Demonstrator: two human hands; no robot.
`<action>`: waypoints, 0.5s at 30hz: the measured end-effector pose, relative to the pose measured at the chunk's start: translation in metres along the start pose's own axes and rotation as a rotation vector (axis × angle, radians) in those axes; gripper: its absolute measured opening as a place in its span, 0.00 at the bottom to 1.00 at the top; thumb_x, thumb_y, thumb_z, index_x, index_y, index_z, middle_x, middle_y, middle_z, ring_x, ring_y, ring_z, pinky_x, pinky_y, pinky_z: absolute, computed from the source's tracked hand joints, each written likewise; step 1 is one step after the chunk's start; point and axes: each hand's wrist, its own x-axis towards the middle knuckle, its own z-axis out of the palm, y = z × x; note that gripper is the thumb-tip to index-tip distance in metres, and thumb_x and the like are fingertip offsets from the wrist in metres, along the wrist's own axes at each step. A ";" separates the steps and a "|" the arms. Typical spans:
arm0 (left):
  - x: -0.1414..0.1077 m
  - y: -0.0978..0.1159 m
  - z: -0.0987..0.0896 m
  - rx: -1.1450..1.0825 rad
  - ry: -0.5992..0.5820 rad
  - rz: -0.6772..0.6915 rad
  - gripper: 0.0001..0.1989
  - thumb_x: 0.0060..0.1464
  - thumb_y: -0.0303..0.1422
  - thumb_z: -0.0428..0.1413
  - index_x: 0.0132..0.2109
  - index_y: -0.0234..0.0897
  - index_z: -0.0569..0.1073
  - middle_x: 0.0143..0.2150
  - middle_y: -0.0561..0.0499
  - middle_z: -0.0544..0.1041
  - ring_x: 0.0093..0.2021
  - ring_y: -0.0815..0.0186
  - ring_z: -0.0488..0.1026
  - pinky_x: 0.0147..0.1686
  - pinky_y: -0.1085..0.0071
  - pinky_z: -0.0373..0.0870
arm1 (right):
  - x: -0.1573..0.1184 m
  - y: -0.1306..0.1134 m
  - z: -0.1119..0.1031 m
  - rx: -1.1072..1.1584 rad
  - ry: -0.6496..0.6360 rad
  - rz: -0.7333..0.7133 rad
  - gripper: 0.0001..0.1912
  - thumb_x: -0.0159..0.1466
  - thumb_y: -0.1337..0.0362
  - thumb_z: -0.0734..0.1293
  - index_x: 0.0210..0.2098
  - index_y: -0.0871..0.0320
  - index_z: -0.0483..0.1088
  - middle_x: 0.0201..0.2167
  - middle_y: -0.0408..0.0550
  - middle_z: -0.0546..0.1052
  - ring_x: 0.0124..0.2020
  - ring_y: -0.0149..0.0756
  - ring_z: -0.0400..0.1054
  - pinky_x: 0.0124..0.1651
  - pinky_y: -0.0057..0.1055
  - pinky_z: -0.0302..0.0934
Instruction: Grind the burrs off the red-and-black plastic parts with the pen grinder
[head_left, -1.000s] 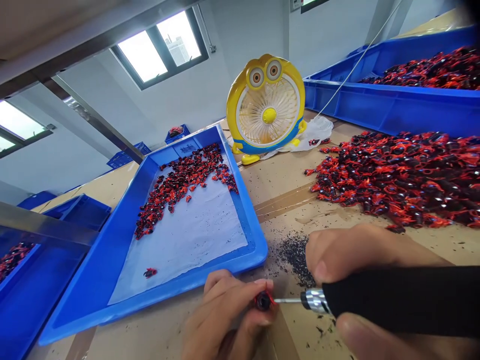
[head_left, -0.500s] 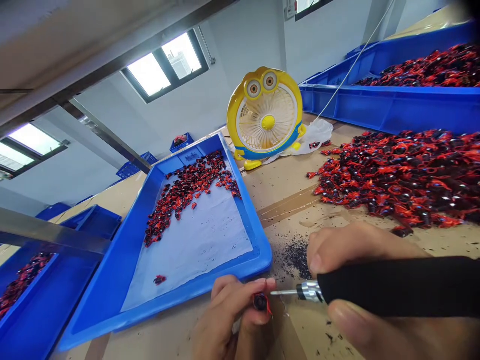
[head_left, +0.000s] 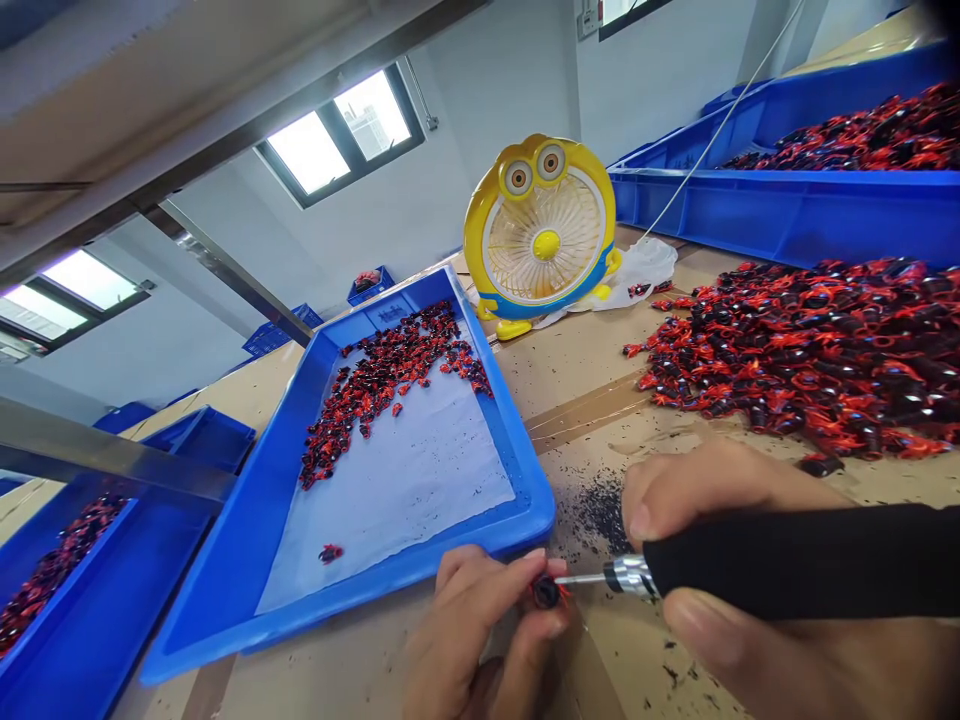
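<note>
Over a table (head_left: pixel 577 385) strewn with dark shavings (head_left: pixel 600 512), the left hand (head_left: pixel 469 625) keeps its grip pinched on a small red-and-black part (head_left: pixel 546 592) near the blue tray's (head_left: pixel 534 495) near right corner; the right hand (head_left: pixel 716 480) grips a black-handled tool (head_left: pixel 810 562), tip at the part; a skidding tip could jab fingers; a loose pinch could let the part twist.

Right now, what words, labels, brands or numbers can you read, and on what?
None is readable.
Blue tray, far inner wall: dark marking, too small and blurred.
Large blue bin at right: possibly a faint marking inside, unreadable.
Black-handled tool: no lettering visible.
</note>
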 end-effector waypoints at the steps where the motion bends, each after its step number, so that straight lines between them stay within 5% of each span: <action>1: 0.001 0.000 -0.001 -0.008 -0.009 0.010 0.16 0.68 0.28 0.65 0.60 0.35 0.80 0.41 0.47 0.90 0.34 0.65 0.81 0.38 0.67 0.76 | -0.001 -0.001 0.000 -0.002 0.015 0.005 0.07 0.72 0.54 0.71 0.45 0.46 0.70 0.31 0.41 0.77 0.28 0.36 0.74 0.25 0.31 0.62; 10: -0.004 0.001 0.002 -0.006 0.022 -0.009 0.17 0.66 0.23 0.65 0.60 0.35 0.81 0.42 0.50 0.88 0.35 0.67 0.80 0.43 0.65 0.76 | 0.005 -0.013 0.002 -0.057 0.032 0.014 0.13 0.65 0.54 0.77 0.41 0.50 0.72 0.29 0.43 0.77 0.27 0.36 0.72 0.27 0.31 0.65; 15: -0.001 -0.004 -0.001 0.016 0.011 0.071 0.19 0.62 0.23 0.67 0.60 0.34 0.81 0.40 0.50 0.88 0.32 0.66 0.79 0.37 0.66 0.77 | 0.020 -0.017 0.008 -0.080 0.016 0.007 0.18 0.60 0.50 0.80 0.39 0.51 0.73 0.28 0.43 0.76 0.29 0.37 0.72 0.28 0.30 0.67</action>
